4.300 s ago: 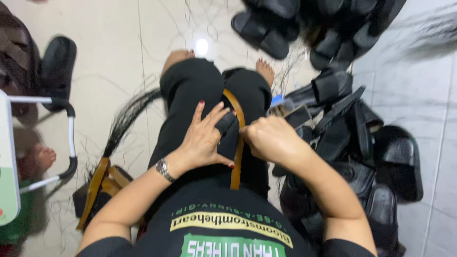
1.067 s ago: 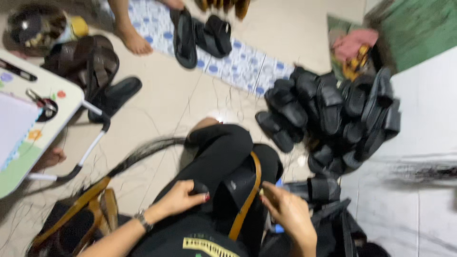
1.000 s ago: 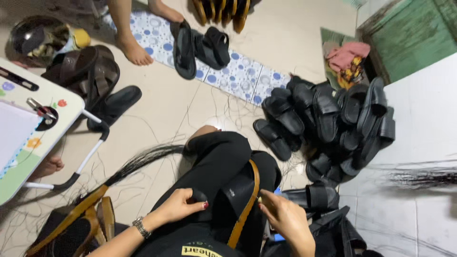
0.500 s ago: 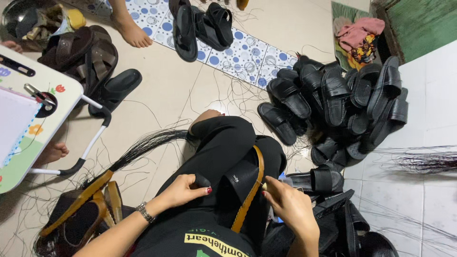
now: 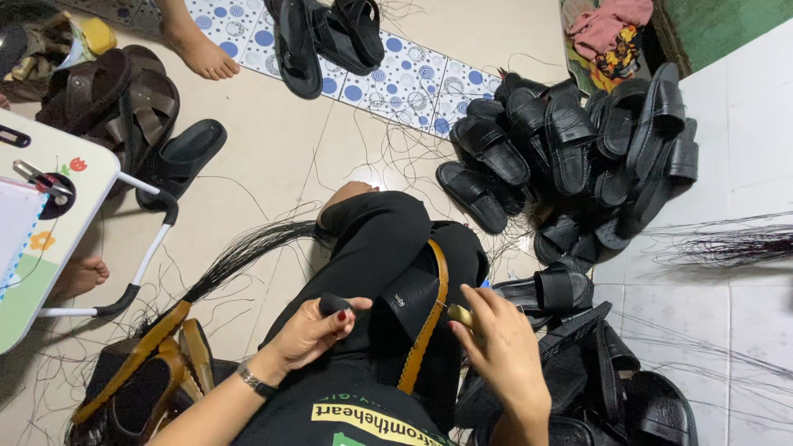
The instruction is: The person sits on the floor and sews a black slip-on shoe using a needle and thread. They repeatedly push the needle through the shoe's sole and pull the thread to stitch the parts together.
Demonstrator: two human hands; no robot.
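Lifted slightly, left hand (image 5: 310, 330) pinches — seemingly — thread beside sandal (image 5: 413, 310).

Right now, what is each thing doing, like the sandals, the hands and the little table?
Left hand: pinching a small dark tool.
Right hand: pinching a small yellowish tool against the sandal.
Sandal: on the lap, tan edge up.
Sandal heap: piled loosely against the white wall.
Thread bundle: lying loose on the floor.
Folding table: standing, legs out.
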